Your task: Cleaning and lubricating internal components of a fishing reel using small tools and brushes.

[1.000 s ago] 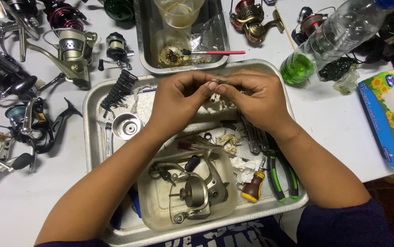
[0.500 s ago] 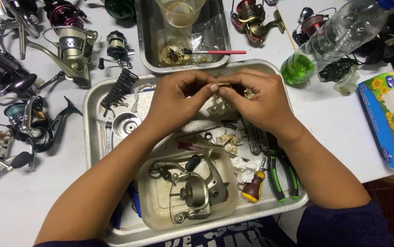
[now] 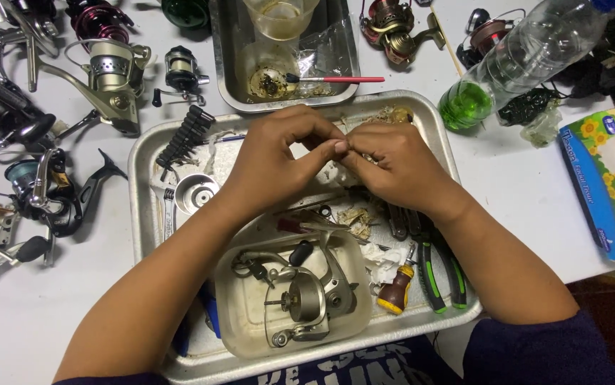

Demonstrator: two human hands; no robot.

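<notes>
Head view. The left hand [image 3: 272, 160] and the right hand [image 3: 393, 167] meet fingertip to fingertip above the upper half of a large, shallow, rectangular metal tray [image 3: 143, 153]. Both hands are curled closed, pinching a small pale part [image 3: 356, 148] between them; the fingers hide most of it, so its kind cannot be told. At 6 o'clock from the hands, inside the tray, sits a cloudy square plastic tub [image 3: 236, 324] holding a partly stripped silver spinning-reel body [image 3: 307, 299]. At 5 o'clock lie a stubby screwdriver with a brown-and-yellow handle [image 3: 395, 292] and, just beside it, green-and-black-handled pliers [image 3: 439, 274]. At 9 o'clock lie a silver reel spool [image 3: 195, 192] and a black rack of screwdriver bits [image 3: 185, 134]. At 12 o'clock, outside the tray, a smaller metal pan [image 3: 343, 68] carries a red-handled brush [image 3: 336, 79]. At 2 o'clock lies a clear plastic bottle with green liquid [image 3: 514, 64]. Assorted fishing reels [image 3: 104, 71] crowd the white table [image 3: 529, 192] at 10 o'clock.
</notes>
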